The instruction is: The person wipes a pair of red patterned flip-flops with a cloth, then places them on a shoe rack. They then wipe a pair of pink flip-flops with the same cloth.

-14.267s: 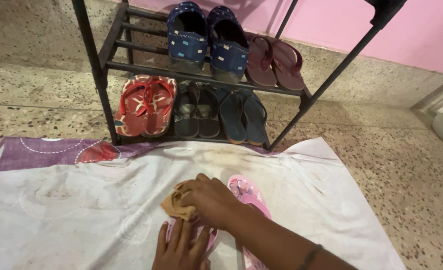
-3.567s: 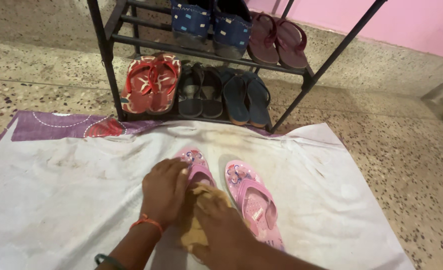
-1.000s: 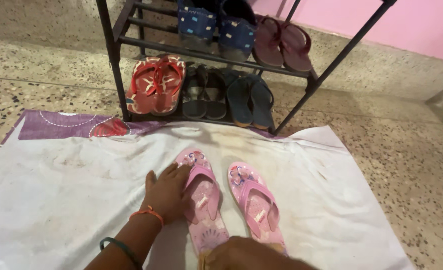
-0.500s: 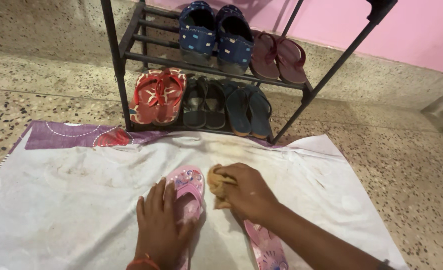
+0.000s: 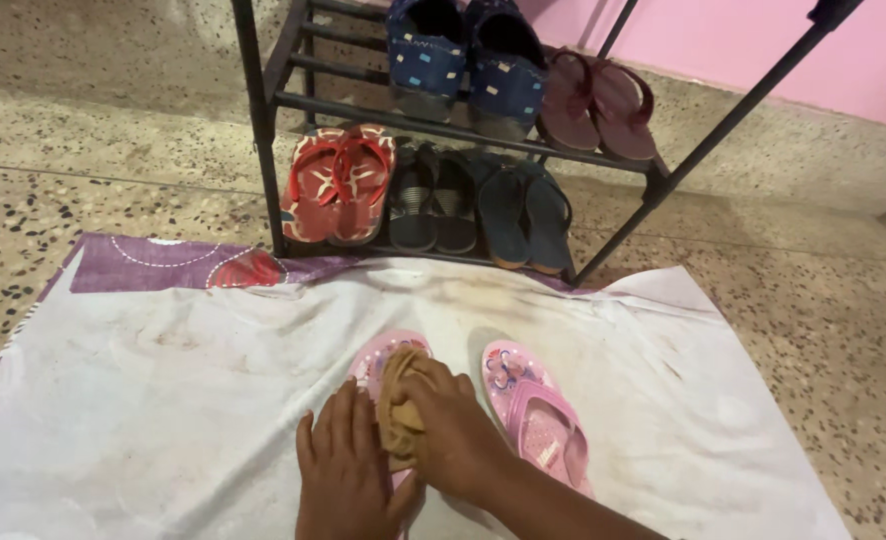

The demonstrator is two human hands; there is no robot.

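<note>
A white cloth sheet [image 5: 163,400] with a purple patterned edge at its 11 o'clock corner lies spread over a speckled terrazzo floor [image 5: 813,330]. The sheet is creased and smudged with brownish marks. On it lie two pink flip-flops, toes toward 12 o'clock. The left flip-flop [image 5: 375,362] is mostly covered by the hands; the right flip-flop [image 5: 538,420] lies just beside it at 3 o'clock, uncovered.

The left hand [image 5: 343,480] lies flat, fingers spread, pressing down on the left flip-flop. The right hand [image 5: 453,430] is closed around a crumpled tan rag [image 5: 398,400], which it holds against the toe end of that flip-flop.

At 12 o'clock of the sheet stands a black metal shoe rack [image 5: 263,130], its feet at the sheet's far edge. Its lower tier holds red patterned flip-flops [image 5: 338,185], striped dark sandals [image 5: 433,200] and blue flip-flops [image 5: 528,215]; the tier above holds blue fabric shoes [image 5: 468,65] and maroon sandals [image 5: 603,100]. Behind the rack runs a pink wall [image 5: 723,40].
</note>
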